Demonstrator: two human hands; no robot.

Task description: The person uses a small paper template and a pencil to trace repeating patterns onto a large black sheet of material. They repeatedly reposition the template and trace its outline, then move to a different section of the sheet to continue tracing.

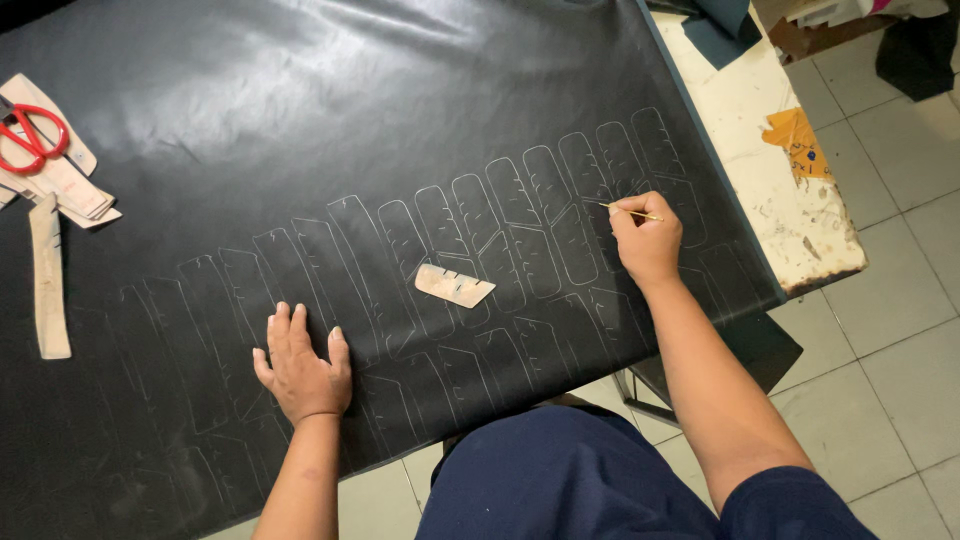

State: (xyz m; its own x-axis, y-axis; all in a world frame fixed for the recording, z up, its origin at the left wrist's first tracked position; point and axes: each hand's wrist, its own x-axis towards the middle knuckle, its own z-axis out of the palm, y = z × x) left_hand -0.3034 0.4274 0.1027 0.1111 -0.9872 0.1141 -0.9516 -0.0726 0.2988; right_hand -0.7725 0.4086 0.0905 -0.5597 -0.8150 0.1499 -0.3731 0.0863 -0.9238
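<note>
The left hand (300,368) lies flat, released, pinning the black sheet (300,130); the right hand (647,240) grips a thin marking stick (625,209) mid-tracing; next, the cardboard template (455,286) probably needs repositioning.

I have one view only, from the camera on the wearer's head, looking steeply down and slightly forward over the near edge of the worktop (800,225). It sits close: the black sheet (300,130) fills most of the frame, the worktop's right edge and tiled floor (900,330) showing at right, the wearer's lap at bottom.
</note>
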